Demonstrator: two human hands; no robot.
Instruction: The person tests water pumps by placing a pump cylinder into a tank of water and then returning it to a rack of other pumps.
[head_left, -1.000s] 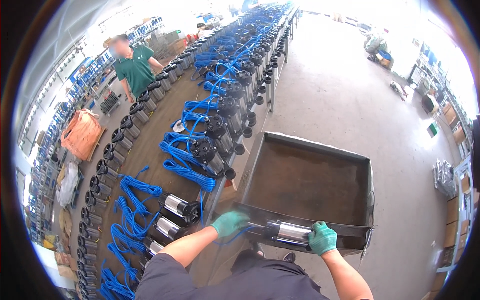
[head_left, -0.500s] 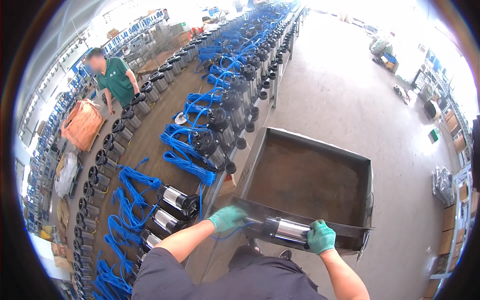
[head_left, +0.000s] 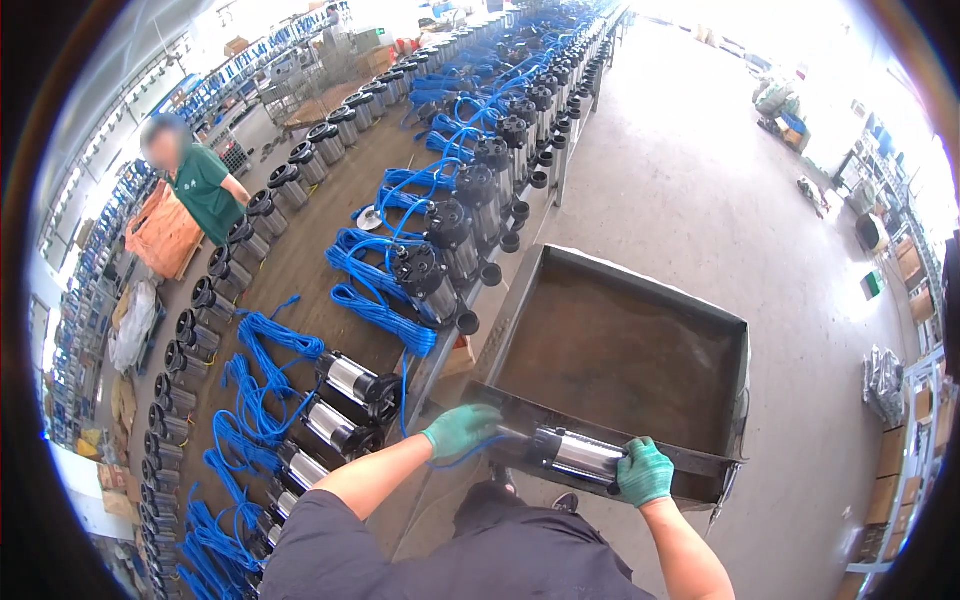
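A steel-and-black cylindrical pump [head_left: 588,456] lies on its side across the near ledge [head_left: 690,462] of a metal tank. My right hand [head_left: 645,470], in a green glove, is closed around the pump's right end. My left hand [head_left: 462,432], gloved in green too, is at the pump's left end, beside a part smeared by motion. Its fingertips are blurred, so their grip cannot be made out. A blue cable [head_left: 462,458] runs below the left hand toward the pump.
The tank [head_left: 742,390] holds brownish liquid. On the long bench [head_left: 330,300] at left stand rows of upright pumps [head_left: 425,280] with coiled blue cables [head_left: 385,318]; several pumps [head_left: 345,378] lie flat nearer me. A person in green [head_left: 205,190] stands beyond the bench. Shelving [head_left: 900,480] is at right.
The person in green has shifted left along the bench. My view has turned slightly. Both hands stay at the pump's ends, and the blur beside my left hand persists.
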